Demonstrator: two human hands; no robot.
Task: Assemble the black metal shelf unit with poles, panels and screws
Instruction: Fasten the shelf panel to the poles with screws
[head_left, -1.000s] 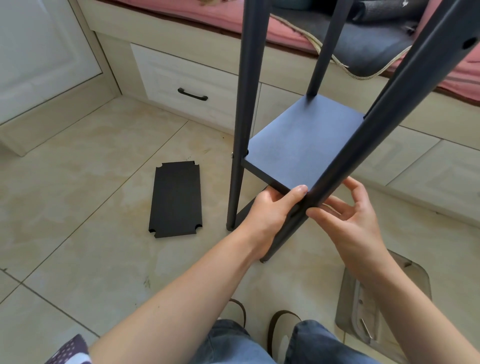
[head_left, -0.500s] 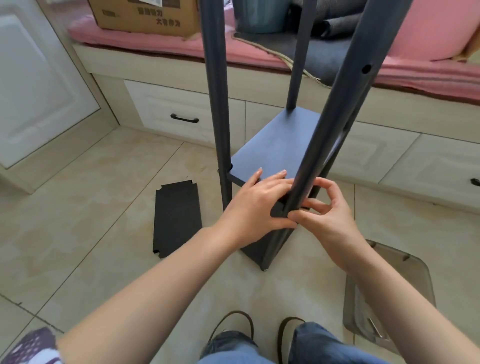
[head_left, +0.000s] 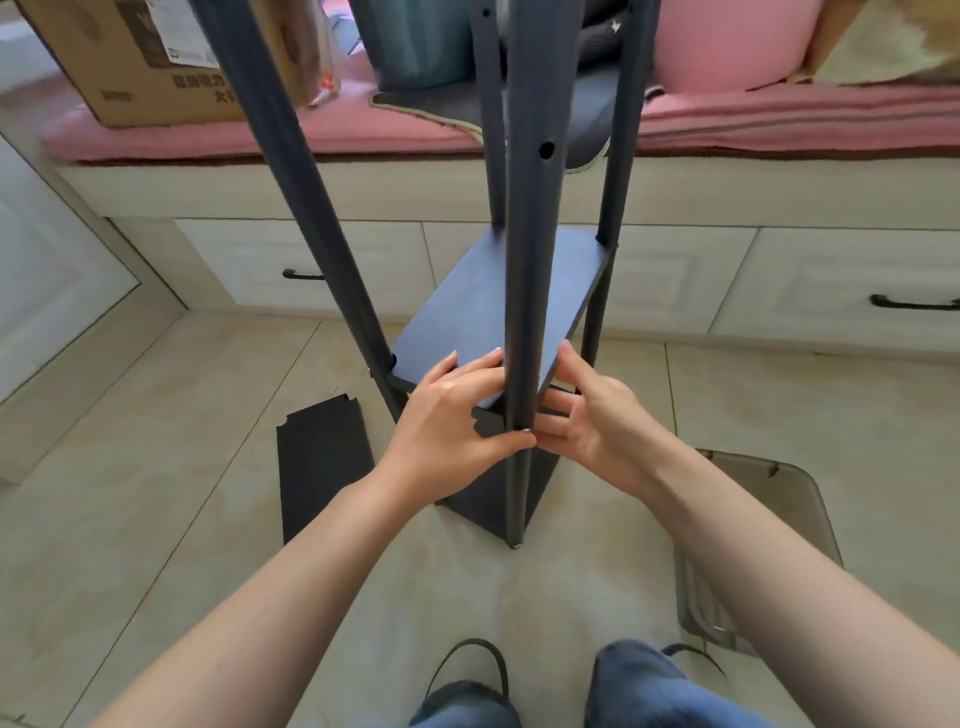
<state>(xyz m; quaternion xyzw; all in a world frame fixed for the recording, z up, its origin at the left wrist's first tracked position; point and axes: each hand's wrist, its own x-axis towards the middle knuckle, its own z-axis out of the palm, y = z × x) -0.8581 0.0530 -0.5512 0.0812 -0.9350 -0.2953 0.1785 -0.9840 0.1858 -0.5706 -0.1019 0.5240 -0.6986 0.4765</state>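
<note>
Tiled floor (head_left: 156, 467) carries the shelf frame, where her left hand (head_left: 452, 421) steadies the near pole (head_left: 527, 312) against the panel (head_left: 483, 317) while her right hand (head_left: 587, 415) pinches a screw (head_left: 525, 430) at the joint.

Obstacles: near pole (head_left: 527, 291) upright between both hands; mounted shelf panel (head_left: 498, 306) behind it; loose panel (head_left: 324, 467) flat on floor, left; plastic box (head_left: 769, 545), right. Open tile (head_left: 130, 467) far left.

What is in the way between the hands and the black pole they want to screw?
Nothing visible. The left hand and right hand already touch the nearest black metal pole from either side, right by the small silver screw where the dark rectangular shelf panel meets it.
</note>
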